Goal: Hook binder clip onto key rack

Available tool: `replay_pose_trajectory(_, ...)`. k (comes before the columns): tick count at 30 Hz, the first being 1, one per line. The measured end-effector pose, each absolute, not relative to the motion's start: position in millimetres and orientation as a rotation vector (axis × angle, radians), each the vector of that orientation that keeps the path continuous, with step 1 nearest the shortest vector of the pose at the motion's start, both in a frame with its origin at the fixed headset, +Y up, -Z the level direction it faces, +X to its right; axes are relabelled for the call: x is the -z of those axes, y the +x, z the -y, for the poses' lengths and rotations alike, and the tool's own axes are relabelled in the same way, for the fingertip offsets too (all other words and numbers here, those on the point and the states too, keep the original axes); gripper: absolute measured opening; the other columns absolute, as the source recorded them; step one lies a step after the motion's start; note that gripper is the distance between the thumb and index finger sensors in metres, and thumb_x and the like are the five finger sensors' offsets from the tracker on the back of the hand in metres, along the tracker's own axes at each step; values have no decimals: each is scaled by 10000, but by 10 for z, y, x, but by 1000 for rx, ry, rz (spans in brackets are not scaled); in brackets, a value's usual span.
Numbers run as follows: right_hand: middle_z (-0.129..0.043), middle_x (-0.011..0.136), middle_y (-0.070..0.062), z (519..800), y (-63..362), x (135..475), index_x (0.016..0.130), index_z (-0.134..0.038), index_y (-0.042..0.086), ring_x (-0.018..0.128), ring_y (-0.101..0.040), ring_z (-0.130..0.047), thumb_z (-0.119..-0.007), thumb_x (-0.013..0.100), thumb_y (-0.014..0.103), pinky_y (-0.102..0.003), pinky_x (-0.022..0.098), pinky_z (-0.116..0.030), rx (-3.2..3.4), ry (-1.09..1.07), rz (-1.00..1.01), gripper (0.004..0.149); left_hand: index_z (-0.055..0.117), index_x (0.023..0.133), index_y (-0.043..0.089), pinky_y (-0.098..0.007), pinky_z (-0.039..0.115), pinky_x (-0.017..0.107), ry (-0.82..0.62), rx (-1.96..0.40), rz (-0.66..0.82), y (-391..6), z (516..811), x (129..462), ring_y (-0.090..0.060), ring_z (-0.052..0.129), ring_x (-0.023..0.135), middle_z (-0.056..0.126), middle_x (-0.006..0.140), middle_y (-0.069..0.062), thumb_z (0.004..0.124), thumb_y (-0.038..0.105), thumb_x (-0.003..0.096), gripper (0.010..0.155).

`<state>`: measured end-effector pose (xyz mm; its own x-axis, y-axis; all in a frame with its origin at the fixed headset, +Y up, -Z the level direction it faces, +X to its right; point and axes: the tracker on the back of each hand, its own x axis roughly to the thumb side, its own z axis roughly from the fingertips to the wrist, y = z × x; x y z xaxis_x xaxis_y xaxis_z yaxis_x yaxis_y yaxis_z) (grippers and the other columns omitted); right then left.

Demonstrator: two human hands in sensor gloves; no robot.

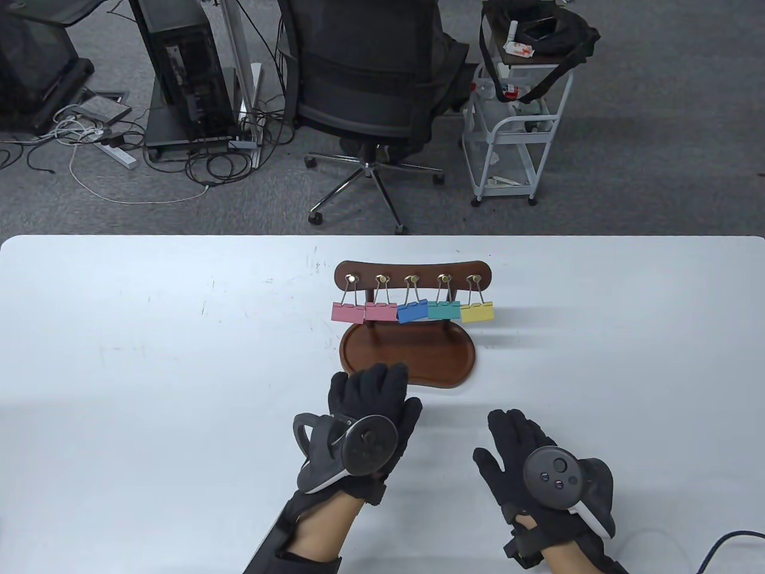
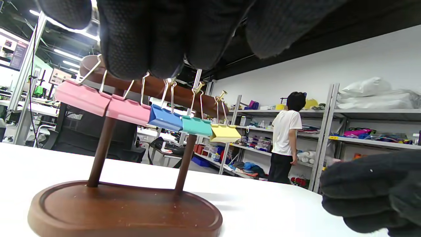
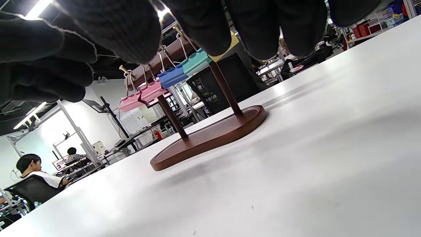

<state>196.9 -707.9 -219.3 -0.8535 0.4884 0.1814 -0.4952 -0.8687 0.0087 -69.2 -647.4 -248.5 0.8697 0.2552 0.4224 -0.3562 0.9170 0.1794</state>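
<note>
Table view showed your key rack (image 1: 412, 276) standing on the white surface (image 1: 149, 371) with all five hooks filled: two pink clips (image 1: 348, 312), a blue clip (image 1: 412, 313), a teal clip (image 1: 444, 309) and a yellow clip (image 1: 477, 311) hung side by side, touching. Your left hand (image 1: 370, 418) lay near the rack's tray-like base, fingers together, its grip holding nothing. Your right hand (image 1: 526, 454) rested well apart, grip spread and empty. No loose clip showed, so you seemed finished with the hooking
</note>
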Motion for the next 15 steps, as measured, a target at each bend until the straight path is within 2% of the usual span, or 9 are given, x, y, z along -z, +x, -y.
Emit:
replay_pose_trajectory(7,-597,1111,-388,7068,1937,2164,1133,-585,11,952,-645,-605,-725,571,471,-733,645,-489,-2621,265,62,740,749,1089,8,-779,530,675,206,-272,415,-721,6693,2391,-579,843,873,804,1039,-295,772,429,595,649)
replay_pose_trajectory(15,-593,1110,-393,7043,1959,2138,1132,-588,9,949,-650,-601,-725,570,471,-734,645,-489,-2630,248,97,740,740,1095,14,-781,524,678,212,-216,413,-697,6734,2302,-579,833,885,793,1050,-294,772,435,592,657)
